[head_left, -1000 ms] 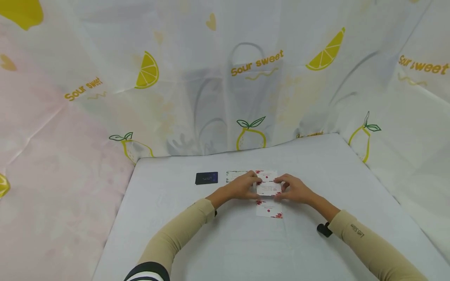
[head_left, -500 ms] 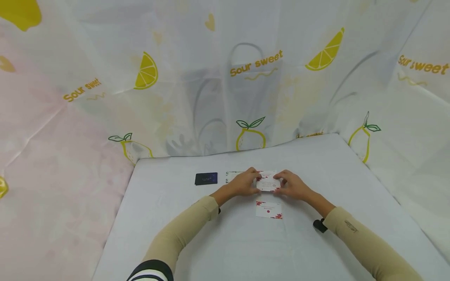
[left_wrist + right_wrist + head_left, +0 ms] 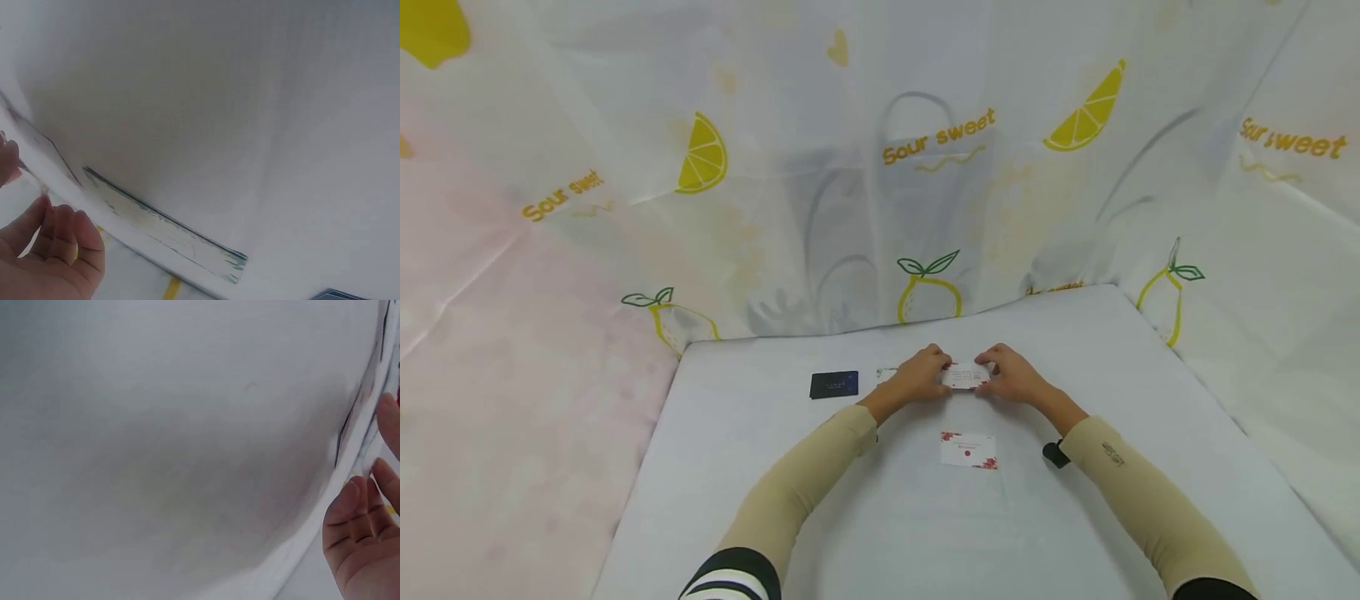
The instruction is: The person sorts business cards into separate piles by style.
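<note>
Both hands pinch one white card with red floral corners by its opposite short ends. My left hand grips its left end and my right hand its right end, thumbs on the near side. The held card covers the spot of a far red-cornered card. Close to me lies a matching card, flat on the table. Beside my left hand, a stack of white cards with green leaf edging shows in the left wrist view; in the head view the left hand partly hides it.
A stack of dark cards lies left of the green-edged ones on the white-covered table. Behind the table's far edge hangs a lemon-printed curtain, which also runs down both sides.
Both hands have carried the held card away from me, over the far red-cornered card, which is now covered. The near card and the dark stack stay in place.
</note>
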The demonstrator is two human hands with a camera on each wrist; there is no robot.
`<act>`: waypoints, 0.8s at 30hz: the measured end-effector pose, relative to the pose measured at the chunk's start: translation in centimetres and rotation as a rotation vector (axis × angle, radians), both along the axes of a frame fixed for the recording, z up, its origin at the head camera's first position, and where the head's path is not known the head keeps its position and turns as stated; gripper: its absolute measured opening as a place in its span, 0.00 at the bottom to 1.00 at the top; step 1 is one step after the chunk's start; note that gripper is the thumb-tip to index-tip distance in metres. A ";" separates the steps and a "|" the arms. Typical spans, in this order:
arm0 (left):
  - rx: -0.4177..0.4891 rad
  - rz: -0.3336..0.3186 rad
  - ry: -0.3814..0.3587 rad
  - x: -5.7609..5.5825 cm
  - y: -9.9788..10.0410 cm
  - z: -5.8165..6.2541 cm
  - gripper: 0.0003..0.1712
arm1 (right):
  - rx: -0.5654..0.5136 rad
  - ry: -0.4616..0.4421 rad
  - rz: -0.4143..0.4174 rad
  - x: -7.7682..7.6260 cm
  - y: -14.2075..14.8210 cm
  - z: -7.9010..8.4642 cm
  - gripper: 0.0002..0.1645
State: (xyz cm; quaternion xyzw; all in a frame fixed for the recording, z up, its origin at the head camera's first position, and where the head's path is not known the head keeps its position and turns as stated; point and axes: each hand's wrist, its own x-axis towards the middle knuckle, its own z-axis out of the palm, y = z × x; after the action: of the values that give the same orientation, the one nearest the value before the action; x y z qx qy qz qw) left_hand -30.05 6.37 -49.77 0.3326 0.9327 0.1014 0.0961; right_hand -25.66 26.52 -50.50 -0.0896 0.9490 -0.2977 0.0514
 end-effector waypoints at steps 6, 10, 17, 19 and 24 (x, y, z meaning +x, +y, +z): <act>-0.043 0.041 -0.012 -0.5 0.4 -0.5 0.30 | -0.004 -0.005 0.013 -0.5 -0.2 -0.2 0.29; -0.069 0.032 -0.010 -0.8 0.5 -0.7 0.28 | 0.014 -0.001 0.013 -0.9 -0.2 -0.6 0.29; -0.108 0.021 -0.011 -1.0 0.5 -0.6 0.28 | 0.030 0.007 0.021 -0.9 -0.6 -0.6 0.29; -0.114 0.019 -0.021 -1.1 0.6 -0.6 0.29 | 0.029 -0.014 0.012 -0.9 -0.6 -0.6 0.30; -0.124 0.016 -0.027 -1.1 0.6 -0.8 0.30 | 0.021 -0.053 -0.004 -0.7 -0.6 -0.7 0.30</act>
State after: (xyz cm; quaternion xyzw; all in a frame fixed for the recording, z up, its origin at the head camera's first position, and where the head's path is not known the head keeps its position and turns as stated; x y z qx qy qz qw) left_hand -31.15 6.97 -50.61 0.3172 0.9384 0.0485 0.1284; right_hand -26.38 25.93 -51.19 -0.0792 0.9507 -0.2899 0.0767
